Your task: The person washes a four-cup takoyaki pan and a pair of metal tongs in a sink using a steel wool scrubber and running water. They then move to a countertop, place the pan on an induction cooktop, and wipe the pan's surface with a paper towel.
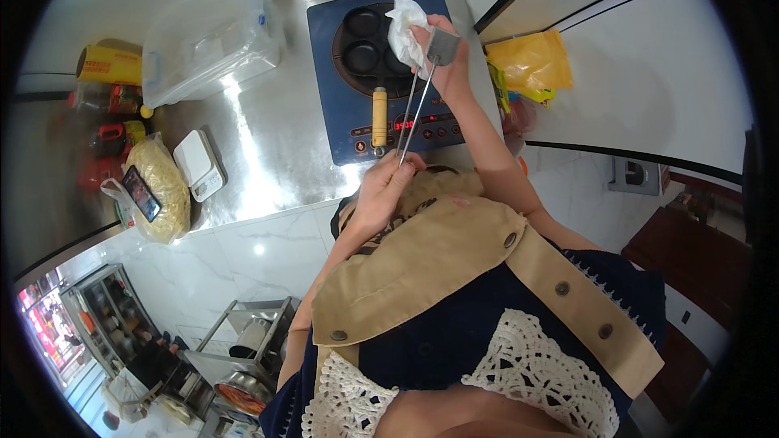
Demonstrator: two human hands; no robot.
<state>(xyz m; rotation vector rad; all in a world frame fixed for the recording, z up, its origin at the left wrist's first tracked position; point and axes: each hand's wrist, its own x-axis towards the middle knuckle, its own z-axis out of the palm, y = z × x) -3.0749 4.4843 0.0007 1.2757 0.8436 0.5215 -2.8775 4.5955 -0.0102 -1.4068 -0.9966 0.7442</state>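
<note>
My left hand is closed around the lower ends of two thin metal rods, one of them a small metal spatula with a flat square head. My right hand holds a crumpled white paper tissue beside the spatula head, over the right side of a black pan. This multi-cup frying pan rests on a blue induction cooker, its wooden handle pointing towards me. Red digits glow on the cooker's panel. Part of the pan is hidden by the tissue and my right hand.
Left on the steel counter are a clear plastic bin, a white kitchen scale, and a phone on a bag of noodle-like food. Bottles stand behind. Yellow packets lie right of the cooker. A person is far off, lower left.
</note>
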